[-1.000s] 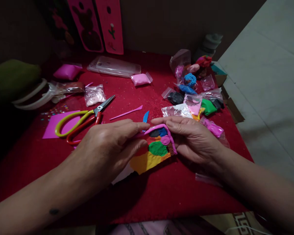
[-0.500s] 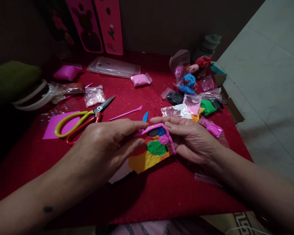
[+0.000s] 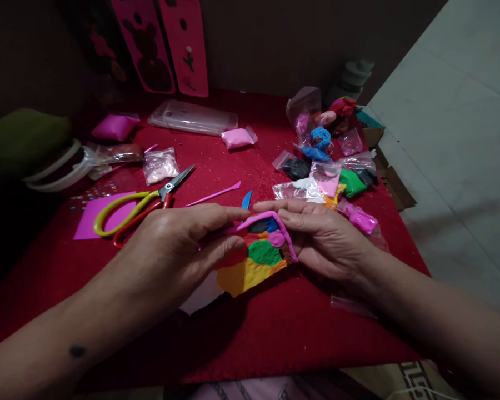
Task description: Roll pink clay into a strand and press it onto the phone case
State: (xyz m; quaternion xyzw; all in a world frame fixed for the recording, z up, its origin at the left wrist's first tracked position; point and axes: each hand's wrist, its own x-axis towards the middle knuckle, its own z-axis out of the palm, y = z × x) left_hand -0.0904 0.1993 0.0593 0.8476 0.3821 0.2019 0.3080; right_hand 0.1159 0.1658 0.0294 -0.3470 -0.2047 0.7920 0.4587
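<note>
Between my hands is a flat piece covered in patches of coloured modelling clay (image 3: pixel 235 275); green, yellow, orange, blue, black and white show. A pink clay strip (image 3: pixel 284 232) runs along its far and right edges. My left hand (image 3: pixel 191 241) grips the piece at the far left, thumb over the face and fingers behind, hiding part of it. At the far right corner my right hand (image 3: pixel 325 233) holds it, thumb and fingers against the pink strip. Just beyond my fingertips lies a blue clay tool (image 3: pixel 246 199), partly hidden.
Scissors (image 3: pixel 150 205) lie on a pink sheet (image 3: pixel 85 225) at left. A pink clay tool (image 3: pixel 214 194) rests beyond my hands. Bags of clay (image 3: pixel 352 182) crowd the right side. Clear phone cases (image 3: pixel 194 118) lie at the back; decorated pink cases (image 3: pixel 187 50) lean on the wall.
The view has shifted very slightly. In my right hand the thumb stays by the strip's corner, and the strip along the right edge now lies a little closer to the piece.
</note>
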